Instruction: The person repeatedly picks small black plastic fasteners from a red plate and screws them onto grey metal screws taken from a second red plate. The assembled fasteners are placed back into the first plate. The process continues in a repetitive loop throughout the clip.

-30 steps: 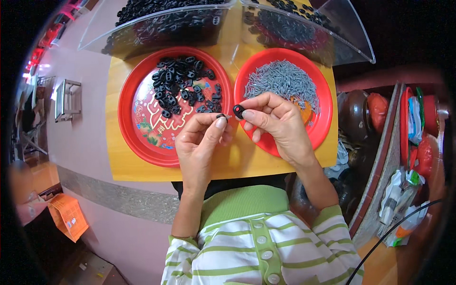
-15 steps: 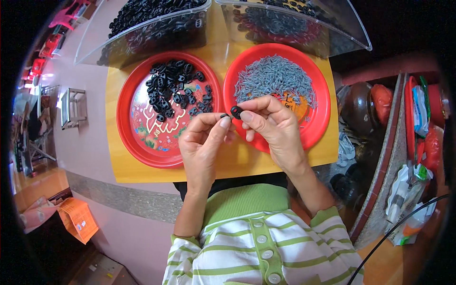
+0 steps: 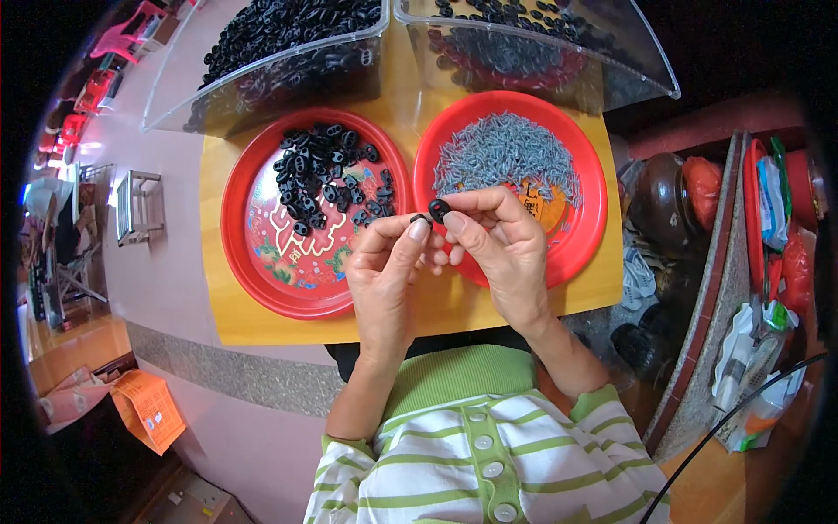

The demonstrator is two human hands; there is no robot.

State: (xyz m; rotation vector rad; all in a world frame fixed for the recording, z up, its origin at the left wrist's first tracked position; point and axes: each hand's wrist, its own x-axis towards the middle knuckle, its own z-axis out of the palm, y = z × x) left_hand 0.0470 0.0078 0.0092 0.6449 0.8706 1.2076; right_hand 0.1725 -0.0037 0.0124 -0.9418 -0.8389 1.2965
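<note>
- So, your right hand (image 3: pixel 502 253) pinched a small black oval piece (image 3: pixel 439 210) between thumb and forefinger, closed firmly on it, just over the near-left rim of the right red plate (image 3: pixel 587 229).
- That piece showed a rounded face toward you; its long axis seemed to run roughly from upper left to lower right, though it was too small to say which end pointed where.
- Your left hand (image 3: pixel 384 271) met it from the left, thumb and forefinger nipped together at a second, smaller dark bit (image 3: pixel 419 218) that sat just beside the oval piece; whether the two bits touched could not be told.
- Both hands hovered above the gap between the two plates, fingertips nearly meeting, with your other fingers curled loosely.
- Left of the right red plate lay the left red plate (image 3: pixel 262 262), patterned inside and carrying a heap of black oval pieces (image 3: pixel 327 170) in its far half.
- On the right red plate itself lay a heap of small grey pins (image 3: pixel 506 153), spread across its far half.
- Both plates rested on a yellow board (image 3: pixel 236 314), which reached a little past the right red plate on its near side.
- Beyond the right red plate stood a clear bin (image 3: pixel 611 74) holding dark parts, and beside it, to the left, another clear bin (image 3: pixel 262 83) full of black pieces.
- Near of the plates, your green striped shirt (image 3: pixel 471 437) filled the lower view.
</note>
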